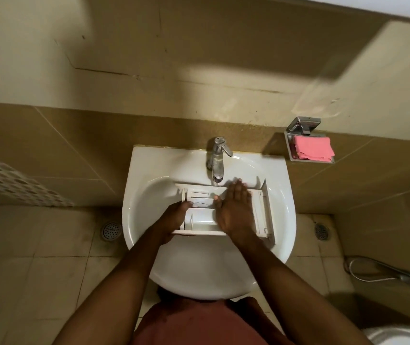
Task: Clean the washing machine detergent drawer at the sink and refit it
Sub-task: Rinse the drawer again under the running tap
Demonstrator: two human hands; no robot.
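The white detergent drawer [202, 221] lies across the white sink [146, 212], open side up, its front panel at the right. My left hand [174, 220] grips the drawer's near left corner, thumb inside a compartment. My right hand [235, 207] lies flat over the drawer's middle, fingers spread and reaching toward the far wall. The chrome tap [217, 160] stands just behind the drawer; its spout ends above the drawer's far edge. I cannot tell whether water is running.
A pink cloth [313, 148] lies in a wall-mounted metal dish at the right. Floor drains [110, 230] sit on both sides of the sink. A chrome hose [383, 272] lies on the floor at right. A dotted white basket [12, 183] is at left.
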